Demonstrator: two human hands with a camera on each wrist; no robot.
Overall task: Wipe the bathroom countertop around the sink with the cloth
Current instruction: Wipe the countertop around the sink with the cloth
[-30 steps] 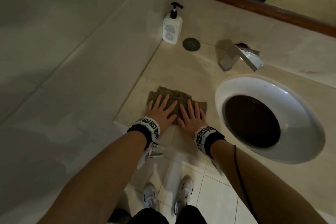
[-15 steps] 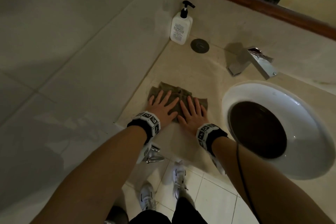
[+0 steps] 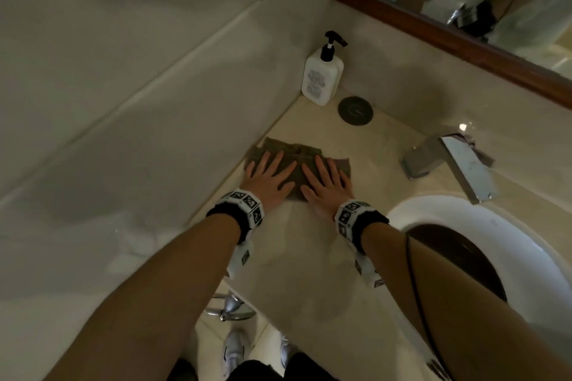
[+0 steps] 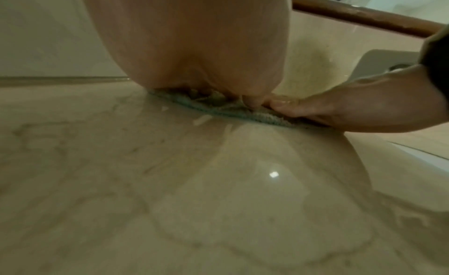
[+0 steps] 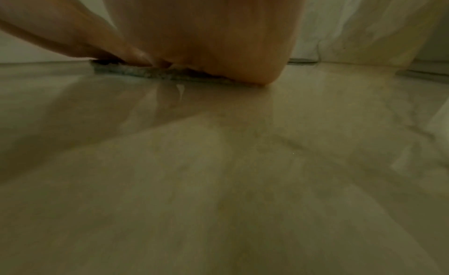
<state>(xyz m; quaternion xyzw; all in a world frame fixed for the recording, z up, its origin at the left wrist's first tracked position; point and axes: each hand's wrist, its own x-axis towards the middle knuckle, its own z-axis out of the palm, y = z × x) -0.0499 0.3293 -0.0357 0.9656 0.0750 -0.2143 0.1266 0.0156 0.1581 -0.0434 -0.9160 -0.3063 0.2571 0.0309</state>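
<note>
Cloth (image 3: 297,161) lies flat on the beige countertop (image 3: 309,257), at about 10 o'clock from the sink (image 3: 526,257) and close against the left wall. I log both hands on it, side by side: left hand (image 3: 267,178) on the left half, right hand (image 3: 328,184) on the right half, thumbs nearly meeting over the middle. Fingers of both are straight and spread, pressing palm-down; nothing is grasped. Left wrist view confirms it: left palm (image 4: 194,48) down on the cloth edge (image 4: 218,112), right hand (image 4: 340,114) just beside at 3 o'clock. Right wrist view shows the same cloth (image 5: 145,72) under the right palm (image 5: 206,39). Countertop nearer me shows faint wet streaks. Soap pump bottle (image 3: 322,74) stands in the corner at 12 o'clock from the cloth, a dark round disc (image 3: 355,110) just beside it. Faucet (image 3: 448,161) sits at 3 o'clock from the cloth.
</note>
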